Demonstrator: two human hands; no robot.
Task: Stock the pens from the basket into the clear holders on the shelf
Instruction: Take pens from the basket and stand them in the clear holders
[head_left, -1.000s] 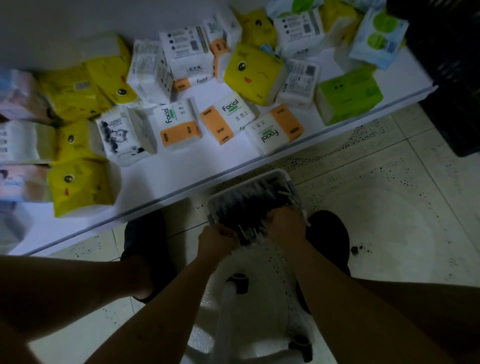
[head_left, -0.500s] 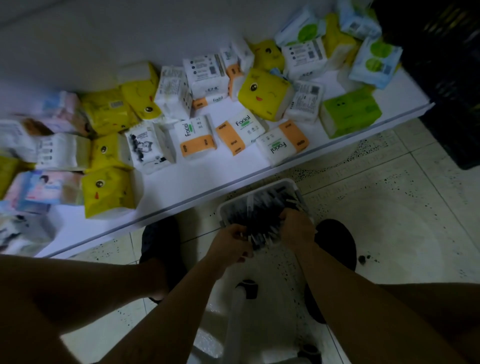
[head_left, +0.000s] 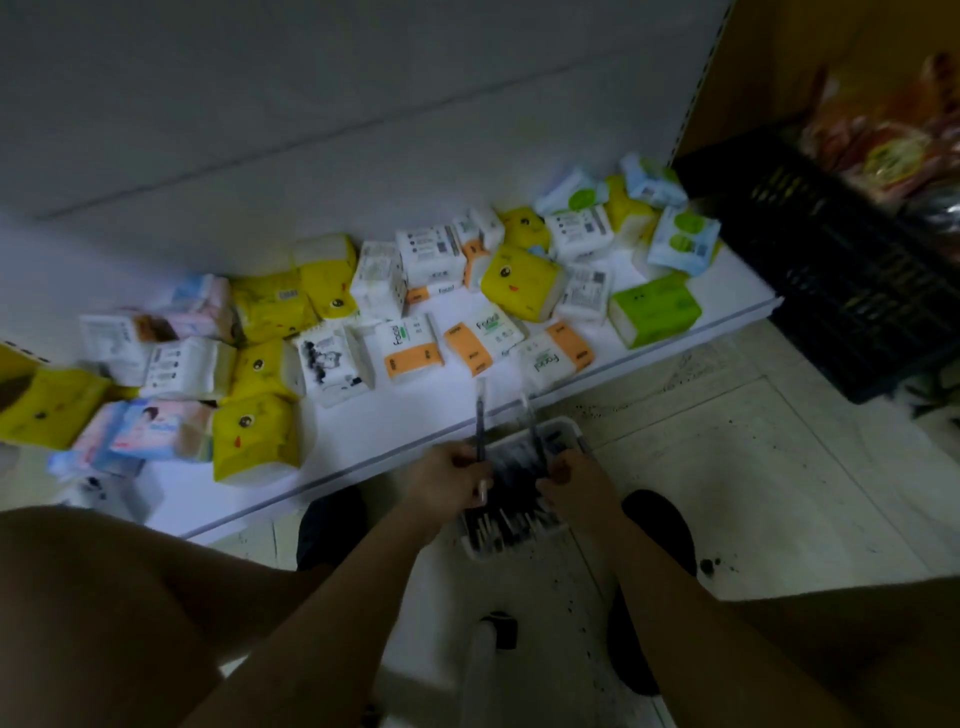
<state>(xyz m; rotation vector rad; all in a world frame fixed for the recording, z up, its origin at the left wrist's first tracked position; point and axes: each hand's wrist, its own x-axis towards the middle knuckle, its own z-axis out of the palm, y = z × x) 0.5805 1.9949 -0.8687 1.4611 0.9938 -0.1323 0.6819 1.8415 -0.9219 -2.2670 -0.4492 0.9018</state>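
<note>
A white basket (head_left: 569, 434) full of dark pens (head_left: 511, 512) stands on the floor between my feet. My left hand (head_left: 449, 480) is closed around a dark pen (head_left: 480, 421) that sticks up above the basket's left rim. My right hand (head_left: 574, 480) grips pens (head_left: 532, 426) that also point up and away from me. No clear holders are in view.
A low white shelf (head_left: 363, 431) in front of the basket carries several tissue packs (head_left: 522, 283). A black crate (head_left: 841, 291) stands at the right. My dark shoes (head_left: 332, 525) flank the basket on the speckled tile floor (head_left: 753, 467).
Both hands have lifted out of the basket with pens in them. The camera has tilted up, showing more of the wall and the black crate.
</note>
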